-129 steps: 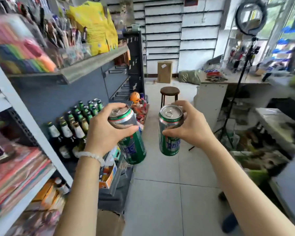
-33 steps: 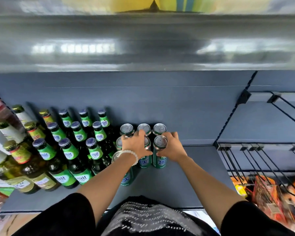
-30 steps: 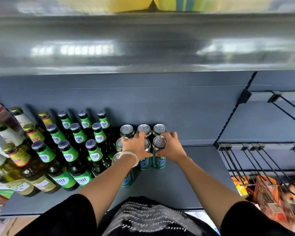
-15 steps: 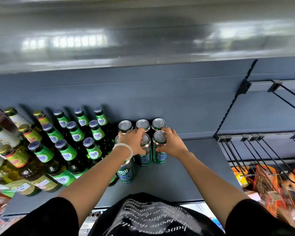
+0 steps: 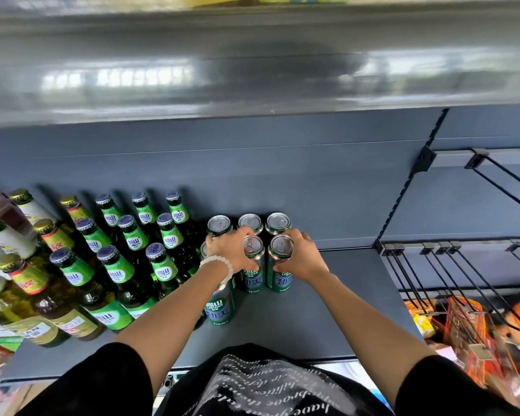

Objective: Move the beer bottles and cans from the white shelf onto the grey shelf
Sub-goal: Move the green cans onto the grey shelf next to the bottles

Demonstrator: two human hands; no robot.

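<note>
Several green beer cans stand in a tight group on the grey shelf (image 5: 312,319). My left hand (image 5: 230,250) wraps around the second-row middle can (image 5: 253,265), and its wrist wears a white bead bracelet. My right hand (image 5: 300,256) grips the can to its right (image 5: 280,265). Both held cans stand upright on the shelf. Three more cans (image 5: 249,222) line the back wall behind them. Another can (image 5: 219,304) stands nearer me, partly hidden under my left forearm. Rows of green beer bottles (image 5: 126,253) fill the shelf's left part.
Yellow-labelled bottles (image 5: 27,277) stand at the far left. An upper shelf's edge (image 5: 252,70) hangs low over the cans. Black wire hooks (image 5: 451,271) stick out at the right, with packaged goods (image 5: 478,334) below them. Bare shelf surface lies right of the cans.
Earlier I carried one can in each hand across the shop floor. Over the last second both cans have stood in the group on the grey shelf, my hands staying on them.
</note>
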